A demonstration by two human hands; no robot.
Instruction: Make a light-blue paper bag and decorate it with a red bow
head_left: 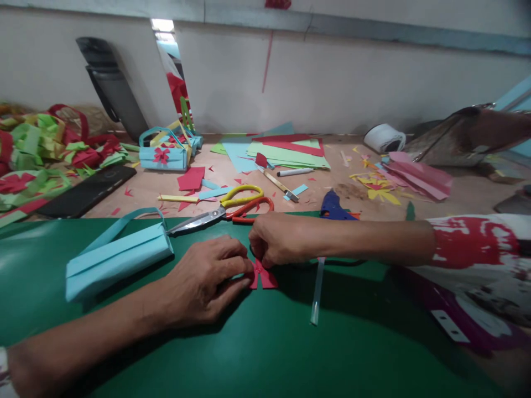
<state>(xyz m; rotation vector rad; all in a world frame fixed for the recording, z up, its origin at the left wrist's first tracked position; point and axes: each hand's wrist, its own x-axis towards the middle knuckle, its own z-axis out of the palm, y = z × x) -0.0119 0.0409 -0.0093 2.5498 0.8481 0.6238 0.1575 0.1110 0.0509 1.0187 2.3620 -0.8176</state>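
A small red paper bow (pixel 269 281) lies on the green mat, its two notched tails showing. The fingertips of my left hand (pixel 211 276) are closed on its left edge. From above, my right hand (pixel 282 240) pinches at the top of the bow, and its fingers hide that part. Left of my hands rests a light blue paper handbag (pixel 120 262) with a strap handle. Scissors (pixel 226 210) with one yellow and one orange handle lie just beyond them. Behind my right forearm is a blue glue gun (pixel 332 205); a clear glue stick (pixel 317 293) shows in front of it.
A finished blue bag with a red bow (pixel 163 157) stands at the back. Coloured paper sheets (pixel 286 152), a cutter knife (pixel 280 184) and a marker (pixel 294 172) lie beyond the mat. At left are a phone (pixel 89 190), a dark bottle (pixel 114 91) and heaped paper pieces (pixel 45 143).
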